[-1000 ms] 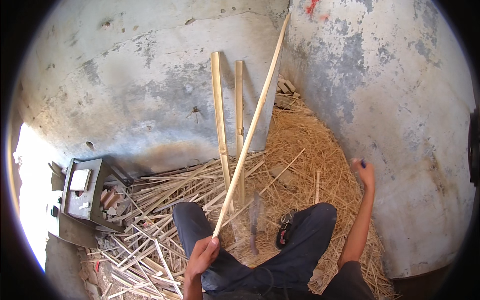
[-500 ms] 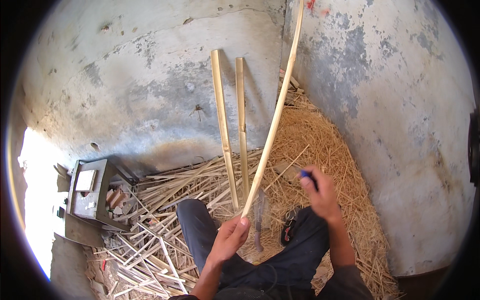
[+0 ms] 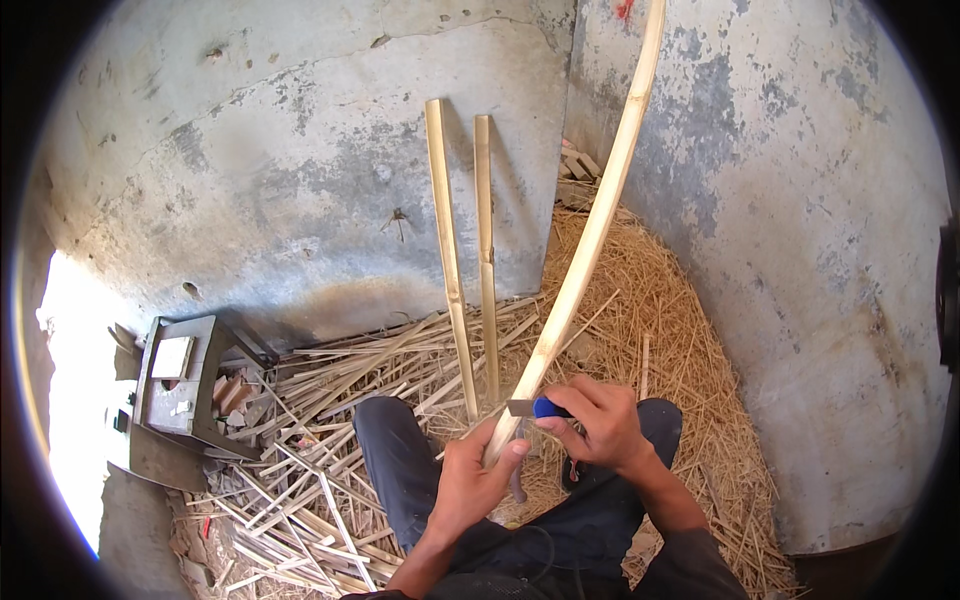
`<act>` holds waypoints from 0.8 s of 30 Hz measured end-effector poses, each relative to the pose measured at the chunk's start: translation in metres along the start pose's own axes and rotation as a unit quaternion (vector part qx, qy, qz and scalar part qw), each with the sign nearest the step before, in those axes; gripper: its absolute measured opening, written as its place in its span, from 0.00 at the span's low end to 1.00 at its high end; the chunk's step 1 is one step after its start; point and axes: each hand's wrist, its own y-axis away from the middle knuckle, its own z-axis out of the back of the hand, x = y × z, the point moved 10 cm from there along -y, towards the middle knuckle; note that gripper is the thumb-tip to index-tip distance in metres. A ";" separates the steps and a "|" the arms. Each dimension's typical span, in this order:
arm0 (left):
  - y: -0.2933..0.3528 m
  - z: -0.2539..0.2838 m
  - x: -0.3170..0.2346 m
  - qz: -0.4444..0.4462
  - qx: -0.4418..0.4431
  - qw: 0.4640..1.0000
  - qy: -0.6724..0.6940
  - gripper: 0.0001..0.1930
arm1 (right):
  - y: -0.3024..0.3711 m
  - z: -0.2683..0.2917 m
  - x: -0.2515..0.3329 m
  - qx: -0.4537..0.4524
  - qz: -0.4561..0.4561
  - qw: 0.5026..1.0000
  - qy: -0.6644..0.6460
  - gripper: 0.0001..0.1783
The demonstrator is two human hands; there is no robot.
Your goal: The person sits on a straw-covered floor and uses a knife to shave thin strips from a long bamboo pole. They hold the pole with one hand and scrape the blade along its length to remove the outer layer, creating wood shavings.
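Note:
A long pale bamboo strip (image 3: 590, 250) slants up and away to the right, past the top of the view. Near its lower end my left hand (image 3: 472, 478) is wrapped round it, thumb along the face. My right hand (image 3: 600, 425) is closed on the blue handle of a knife (image 3: 545, 408). Its short dark blade lies across the strip just above my left hand. Between my legs, a curved tool with a brownish handle (image 3: 517, 487) is partly hidden behind my hands.
Two bamboo strips (image 3: 448, 240) lean against the grey wall (image 3: 330, 150) ahead. Many split sticks (image 3: 300, 520) litter the floor at left, beside a small dark wooden stool or table (image 3: 185, 370) on its side. Straw-like shavings (image 3: 680, 370) are heaped at right against the other wall.
My right hand has moved left and down, bringing the knife blade onto the strip. The strip's upper part has swung right and now shows its broader face.

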 end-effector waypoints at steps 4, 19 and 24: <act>0.000 -0.001 -0.008 0.003 -0.006 1.000 -0.006 0.16 | -0.001 0.002 0.004 -0.006 0.002 1.000 0.005 0.18; 0.011 0.005 0.009 -0.019 -0.033 0.996 -0.086 0.17 | -0.004 0.006 -0.004 -0.048 -0.002 0.996 0.071 0.15; 0.016 0.008 0.022 0.029 -0.009 0.992 -0.125 0.17 | -0.003 0.003 -0.013 -0.066 -0.015 0.995 0.070 0.15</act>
